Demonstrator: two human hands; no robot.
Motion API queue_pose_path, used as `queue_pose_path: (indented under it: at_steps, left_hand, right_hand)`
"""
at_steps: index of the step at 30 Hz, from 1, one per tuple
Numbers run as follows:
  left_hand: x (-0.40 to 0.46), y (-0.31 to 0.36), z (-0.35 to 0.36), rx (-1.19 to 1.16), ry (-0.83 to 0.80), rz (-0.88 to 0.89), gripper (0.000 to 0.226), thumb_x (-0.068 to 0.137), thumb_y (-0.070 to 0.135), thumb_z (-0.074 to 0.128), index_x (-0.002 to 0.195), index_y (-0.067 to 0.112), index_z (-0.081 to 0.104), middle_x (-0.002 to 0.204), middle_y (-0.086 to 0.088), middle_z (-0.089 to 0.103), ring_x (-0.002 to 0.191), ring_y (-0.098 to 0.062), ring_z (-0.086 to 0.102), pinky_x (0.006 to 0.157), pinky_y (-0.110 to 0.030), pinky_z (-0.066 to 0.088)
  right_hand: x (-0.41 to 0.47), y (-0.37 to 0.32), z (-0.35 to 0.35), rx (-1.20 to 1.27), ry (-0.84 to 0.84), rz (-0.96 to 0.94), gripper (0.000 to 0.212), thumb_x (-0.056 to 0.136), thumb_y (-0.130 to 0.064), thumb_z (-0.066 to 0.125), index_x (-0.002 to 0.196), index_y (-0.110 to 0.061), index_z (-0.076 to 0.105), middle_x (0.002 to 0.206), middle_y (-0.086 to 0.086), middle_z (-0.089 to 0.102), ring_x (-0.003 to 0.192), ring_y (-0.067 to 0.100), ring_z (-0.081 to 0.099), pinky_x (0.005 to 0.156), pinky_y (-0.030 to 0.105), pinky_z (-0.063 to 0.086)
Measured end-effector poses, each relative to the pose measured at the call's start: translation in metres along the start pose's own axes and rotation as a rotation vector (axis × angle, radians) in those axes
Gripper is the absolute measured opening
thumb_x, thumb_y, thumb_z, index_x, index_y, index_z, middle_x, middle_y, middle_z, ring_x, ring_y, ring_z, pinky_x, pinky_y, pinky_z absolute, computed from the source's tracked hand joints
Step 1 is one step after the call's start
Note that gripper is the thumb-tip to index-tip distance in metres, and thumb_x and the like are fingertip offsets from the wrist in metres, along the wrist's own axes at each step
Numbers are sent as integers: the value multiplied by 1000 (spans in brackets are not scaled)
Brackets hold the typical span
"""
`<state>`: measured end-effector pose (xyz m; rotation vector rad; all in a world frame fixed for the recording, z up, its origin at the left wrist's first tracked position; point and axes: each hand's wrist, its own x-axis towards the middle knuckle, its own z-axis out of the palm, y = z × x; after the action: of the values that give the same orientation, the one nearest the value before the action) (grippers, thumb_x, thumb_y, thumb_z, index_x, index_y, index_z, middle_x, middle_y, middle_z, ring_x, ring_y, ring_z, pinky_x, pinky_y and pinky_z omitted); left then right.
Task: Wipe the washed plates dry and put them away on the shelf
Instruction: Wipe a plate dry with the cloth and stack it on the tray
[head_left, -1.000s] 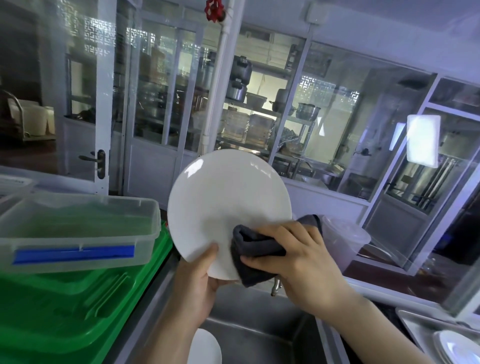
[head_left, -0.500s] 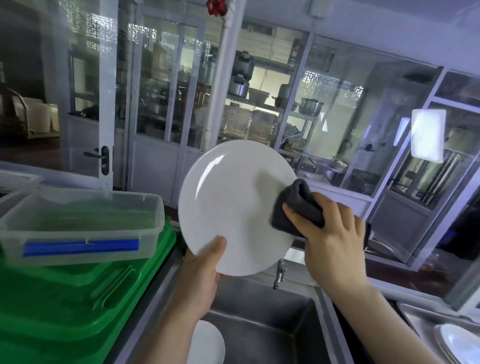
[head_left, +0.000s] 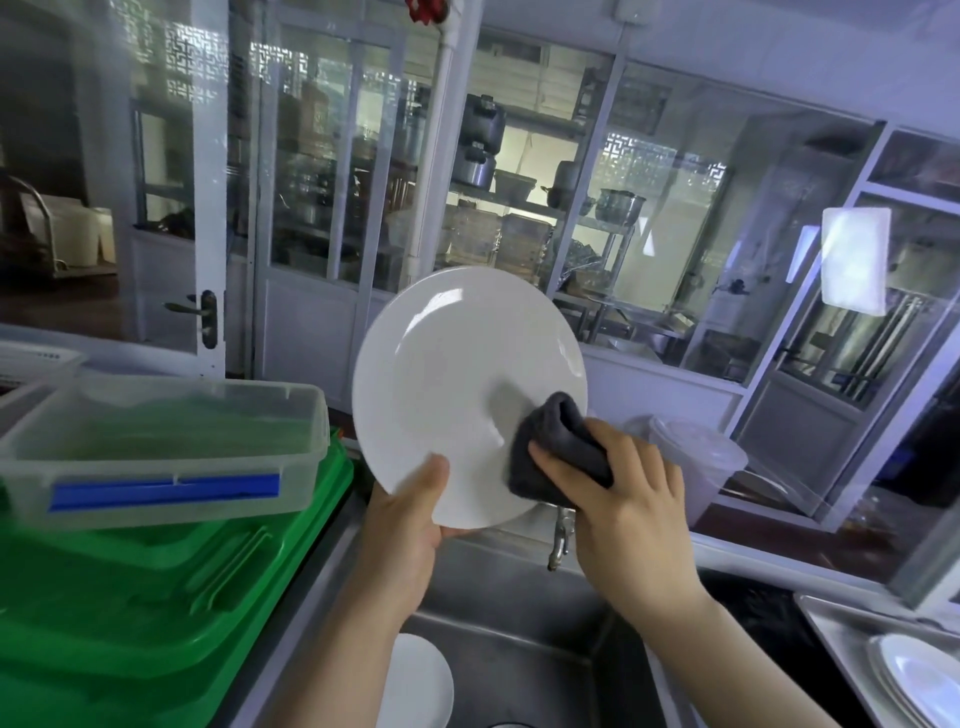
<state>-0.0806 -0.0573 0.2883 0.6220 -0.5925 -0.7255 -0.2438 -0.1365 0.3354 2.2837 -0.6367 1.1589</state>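
Observation:
A round white plate (head_left: 457, 384) is held upright above the steel sink (head_left: 519, 654). My left hand (head_left: 405, 525) grips its lower rim, thumb on the front face. My right hand (head_left: 623, 499) grips a bunched dark grey cloth (head_left: 550, 441) and presses it against the plate's lower right part. Another white plate (head_left: 415, 686) lies in the sink below. More white plates (head_left: 919, 680) are stacked at the bottom right.
A clear plastic box with a blue clip (head_left: 156, 447) sits on stacked green crates (head_left: 156, 597) at the left. A tap (head_left: 560, 535) hangs behind the sink. A translucent tub (head_left: 696, 462) stands to the right. A glass partition (head_left: 675, 208) runs behind.
The cloth in my right hand has slid from the plate's right edge down to its lower right. The plate tilted slightly; my left hand keeps its grip.

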Motion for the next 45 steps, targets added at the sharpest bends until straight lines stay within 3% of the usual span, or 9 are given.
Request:
queue_pose_path:
  at_steps: [11, 14, 20, 25, 31, 35, 37, 41, 45]
  left_hand:
    - [7, -2, 7, 450, -115, 70, 45, 66, 57, 62, 110, 50, 64, 113, 20, 69, 112, -6, 62, 101, -41, 47]
    - [12, 9, 27, 670, -268, 160, 31, 76, 56, 49, 103, 71, 55, 108, 38, 63, 106, 17, 55, 89, -7, 42]
    - [37, 26, 59, 1157, -537, 482, 19, 91, 39, 39, 108, 46, 38, 68, 18, 59, 65, -10, 57, 50, -23, 37]
    - [52, 31, 52, 1510, -684, 799, 66, 81, 8, 62, 131, 36, 30, 140, 0, 54, 95, -32, 66, 69, -38, 54]
    - [65, 46, 56, 1668, -716, 1058, 80, 53, -7, 82, 118, 22, 45, 147, -11, 45, 85, -28, 72, 44, -31, 55]
    - [76, 38, 49, 1378, -433, 653, 97, 71, 7, 80, 143, 41, 23, 160, 7, -2, 136, -15, 23, 94, -36, 42]
    - [77, 35, 47, 1026, -260, 220, 88, 80, 12, 75, 146, 36, 23, 159, 6, 16, 134, -8, 29, 105, -41, 37]
    - [72, 36, 45, -47, -287, -511, 30, 91, 36, 54, 112, 19, 68, 105, -9, 71, 82, -22, 72, 60, -34, 59]
    - [71, 37, 41, -129, -378, -509, 42, 78, 45, 67, 109, 17, 72, 93, -9, 74, 83, -25, 72, 58, -37, 61]
  right_hand:
    - [23, 16, -3, 272, 18, 379, 60, 76, 10, 68, 127, -22, 63, 131, 20, 48, 110, 44, 51, 92, 57, 45]
    - [34, 20, -6, 517, 36, 626, 56, 89, -2, 60, 134, -34, 53, 136, 6, 43, 121, 22, 47, 105, 34, 36]
    - [57, 19, -30, 1718, 219, 1242, 22, 98, -22, 51, 115, -19, 66, 110, 6, 72, 101, 28, 69, 75, 46, 57]
    - [57, 28, -50, 1987, 75, 1275, 93, 62, -80, 46, 123, -12, 62, 120, 10, 67, 110, 30, 64, 92, 41, 49]
    - [48, 25, -56, 2019, 72, 1307, 36, 88, -27, 49, 97, 1, 70, 86, 19, 73, 69, 34, 72, 52, 38, 58]
    - [43, 25, -55, 2012, 66, 1255, 36, 76, -22, 60, 108, -4, 65, 94, 19, 73, 74, 36, 72, 52, 44, 57]
    - [42, 26, -53, 1994, 102, 1208, 40, 74, -22, 62, 110, -6, 64, 96, 18, 73, 77, 35, 72, 54, 42, 57]
    - [43, 27, -50, 1968, 106, 1182, 36, 75, -26, 63, 103, -6, 70, 100, 17, 73, 82, 34, 72, 58, 42, 58]
    - [39, 32, -46, 1921, 26, 1179, 27, 76, -32, 63, 84, -12, 79, 97, 15, 74, 82, 32, 72, 60, 40, 58]
